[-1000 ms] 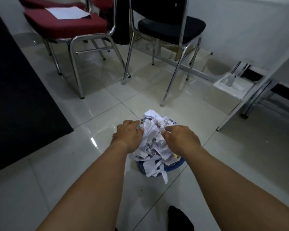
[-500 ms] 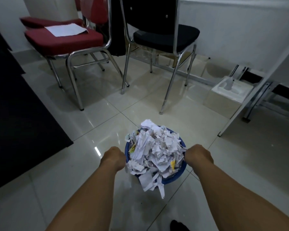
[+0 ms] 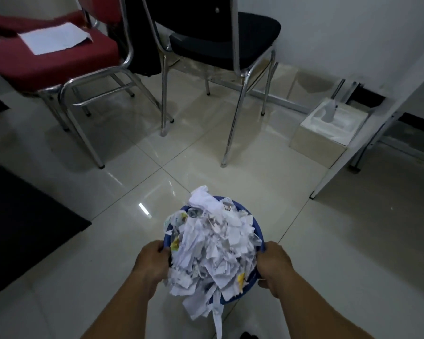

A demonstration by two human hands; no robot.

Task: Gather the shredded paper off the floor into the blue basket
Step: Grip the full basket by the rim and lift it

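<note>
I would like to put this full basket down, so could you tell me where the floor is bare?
Bare tiles lie ahead between the black mat and the white box. It is crowded under the red chair and black chair.

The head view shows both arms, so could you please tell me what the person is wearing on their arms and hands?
Nothing that shows: both forearms are bare up to the frame's lower edge, with no sleeves in view. The left hand and right hand are bare too, without gloves; no watch, ring or bracelet is visible.
</note>
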